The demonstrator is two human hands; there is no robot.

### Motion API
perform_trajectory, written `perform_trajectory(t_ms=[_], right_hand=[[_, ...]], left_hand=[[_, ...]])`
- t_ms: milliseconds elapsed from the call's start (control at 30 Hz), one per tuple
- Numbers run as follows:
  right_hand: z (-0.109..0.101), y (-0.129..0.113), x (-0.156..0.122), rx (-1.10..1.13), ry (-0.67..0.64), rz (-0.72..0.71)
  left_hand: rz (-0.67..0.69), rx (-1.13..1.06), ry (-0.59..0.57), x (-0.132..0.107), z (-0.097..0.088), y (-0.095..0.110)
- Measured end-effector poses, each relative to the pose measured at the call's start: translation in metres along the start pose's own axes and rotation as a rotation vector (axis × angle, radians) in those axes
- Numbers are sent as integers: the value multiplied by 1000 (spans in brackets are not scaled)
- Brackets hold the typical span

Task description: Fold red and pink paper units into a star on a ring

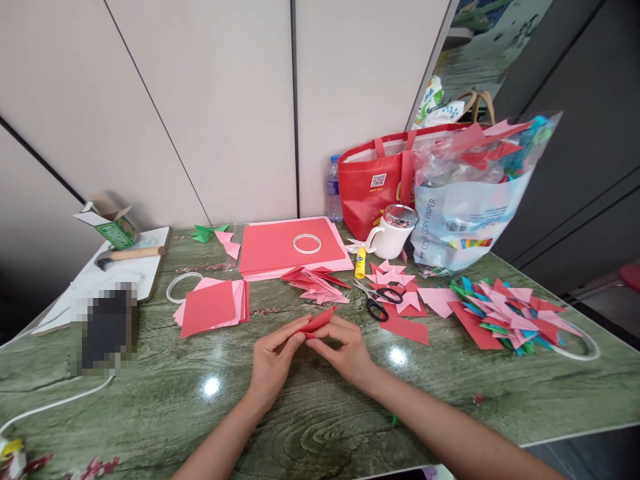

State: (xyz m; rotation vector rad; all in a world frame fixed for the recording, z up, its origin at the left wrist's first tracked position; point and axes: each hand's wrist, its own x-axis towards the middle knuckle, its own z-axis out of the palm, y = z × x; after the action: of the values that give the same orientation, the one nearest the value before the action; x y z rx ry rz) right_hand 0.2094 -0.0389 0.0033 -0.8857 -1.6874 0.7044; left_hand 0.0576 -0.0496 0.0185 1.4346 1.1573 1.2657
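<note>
Pinched thumb against fingers point(336, 331), with hardly any gap, in left hand point(273, 357) and right hand point(350, 350) alike: one folded red paper point(319, 321), upper flap tilted up, held above the near middle of the tabletop point(320, 413). Partly folded, by the look of it; hard to tell how many creases remain.

Just beyond: folded pieces point(320, 285) in pink and red, heaped, apparently finished. To the right, black-handled scissors point(374, 295) near pink star-like pieces point(395, 270), then a yellow glue stick point(360, 264) behind.

Farther right, a layered cluster point(515, 313) of pink, red, green and blue points, seemingly well advanced; impossible to see whether glued or merely stacked.

Off to the left, flat red and pink squares point(210, 308), probably awaiting folding. At the back, larger sheets point(270, 243), seemingly uncut, under a tape roll point(307, 253). So, judging by these, plenty done and plenty left.
</note>
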Motion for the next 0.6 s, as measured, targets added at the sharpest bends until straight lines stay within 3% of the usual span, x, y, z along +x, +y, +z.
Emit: perform_trajectory(t_ms=[400,600], right_hand=[[3,3,-3,-80,-7,56],[-1,-2,0,-61,217,95]], left_hand=[[-11,21,34,-1,1,-3],[34,83,91,1,-1,-1]])
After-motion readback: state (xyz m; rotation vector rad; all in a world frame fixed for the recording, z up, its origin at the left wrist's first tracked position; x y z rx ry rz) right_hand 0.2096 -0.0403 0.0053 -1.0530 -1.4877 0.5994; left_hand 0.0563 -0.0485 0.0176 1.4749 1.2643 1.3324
